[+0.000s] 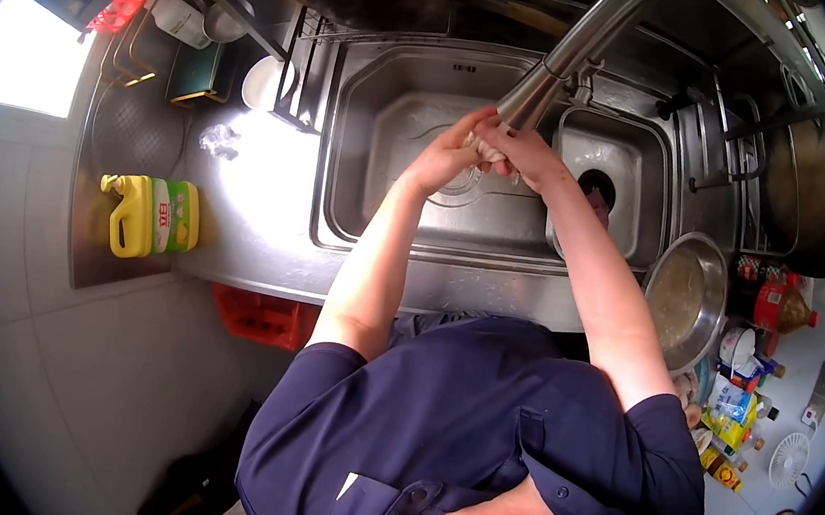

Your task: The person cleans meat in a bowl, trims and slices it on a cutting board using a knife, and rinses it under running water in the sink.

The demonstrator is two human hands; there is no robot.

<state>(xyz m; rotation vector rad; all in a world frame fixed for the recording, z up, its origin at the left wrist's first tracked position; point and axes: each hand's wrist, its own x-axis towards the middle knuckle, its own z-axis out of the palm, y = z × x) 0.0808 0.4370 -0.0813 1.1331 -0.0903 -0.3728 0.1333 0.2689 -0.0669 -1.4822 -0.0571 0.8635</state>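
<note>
My left hand [445, 157] and my right hand [532, 157] meet over the steel sink [374, 143], just below the end of the metal faucet [532, 94]. Both hands are closed round a small whitish, crumpled cloth [487, 152], mostly hidden by the fingers. The left fingers reach up close to the faucet's tip, and whether they touch it I cannot tell. To the right is a smaller basin [635, 145] with a dark drain hole [597, 184] and something reddish beside it.
A yellow jug [150, 217] stands on the left counter, a white bowl [266, 83] behind it. At right are a large metal bowl [687, 296], several bottles and packets, and a small white fan [790, 458]. Metal racks [736, 141] flank the sink. A red crate [261, 316] sits below the counter.
</note>
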